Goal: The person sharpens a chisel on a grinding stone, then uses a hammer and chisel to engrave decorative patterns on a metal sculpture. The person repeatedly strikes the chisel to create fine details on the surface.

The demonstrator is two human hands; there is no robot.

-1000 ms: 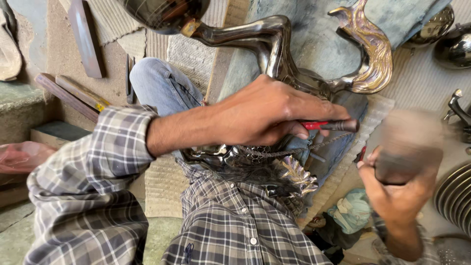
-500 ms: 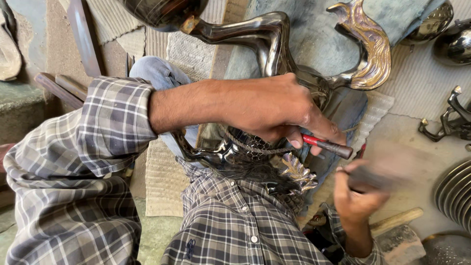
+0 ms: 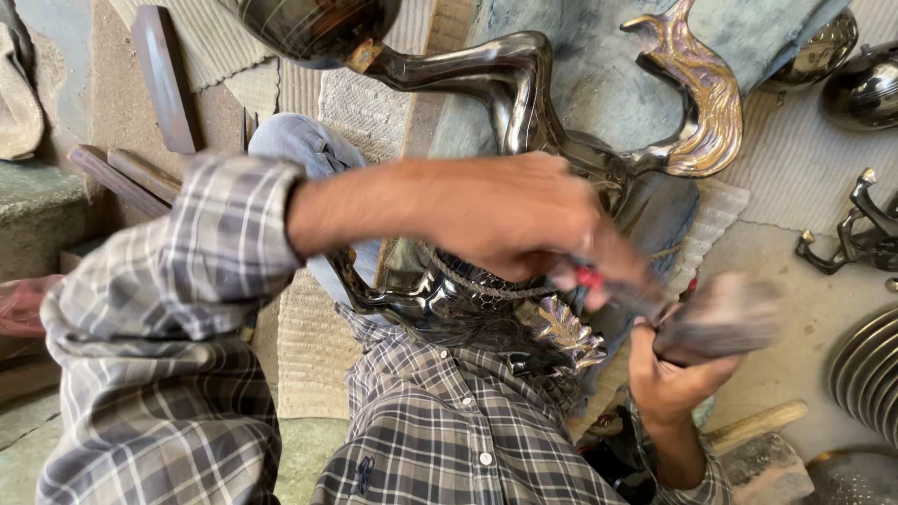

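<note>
A dark polished metal figure (image 3: 505, 84) with curved legs and a gold-toned tail lies across my lap. My left hand (image 3: 524, 220) reaches over it and grips a thin tool with a red handle (image 3: 591, 279), tip pointing right. My right hand (image 3: 673, 374) sits lower right, closed around a blurred brownish block-like hammer (image 3: 720, 316) that meets the tool's end. An ornate leaf-shaped metal detail (image 3: 571, 335) lies just below the tool.
Shiny metal vessels (image 3: 865, 89) stand at top right, a small dark metal piece (image 3: 861, 234) at right, ribbed metal discs (image 3: 865, 374) at lower right. Wooden sticks (image 3: 164, 79) lie at top left. A wooden handle (image 3: 753, 425) rests on the floor.
My left hand with the red-handled tool has shifted slightly down and right. The right hand has swung the blurred hammer up against the tool's end.
</note>
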